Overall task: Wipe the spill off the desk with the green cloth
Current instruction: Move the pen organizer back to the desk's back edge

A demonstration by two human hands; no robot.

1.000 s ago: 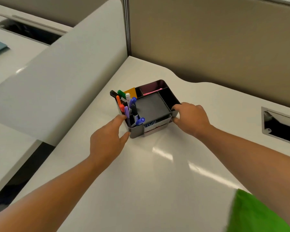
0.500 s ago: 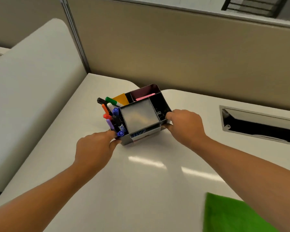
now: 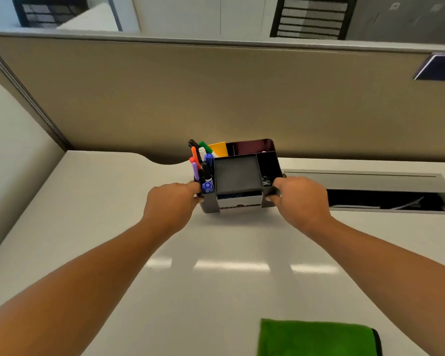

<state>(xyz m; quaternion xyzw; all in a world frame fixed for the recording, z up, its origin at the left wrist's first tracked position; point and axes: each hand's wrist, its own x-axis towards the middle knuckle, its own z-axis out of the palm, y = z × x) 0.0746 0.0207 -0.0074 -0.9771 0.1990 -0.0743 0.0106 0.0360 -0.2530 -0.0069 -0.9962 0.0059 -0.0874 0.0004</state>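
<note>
The green cloth lies folded flat on the white desk at the near edge, right of centre, with neither hand on it. A dark desk organiser with several coloured markers stands at the far middle of the desk, close to the partition. My left hand grips its left front corner and my right hand grips its right front corner. I see no spill on the glossy desk surface.
A beige partition wall runs along the back of the desk. An open cable slot with a raised lid sits just right of the organiser. A white curved divider borders the desk on the left.
The organiser has moved right and back toward the partition with both hands on it, and now faces me squarely. My view has swung right and up; the cloth shows more fully.
</note>
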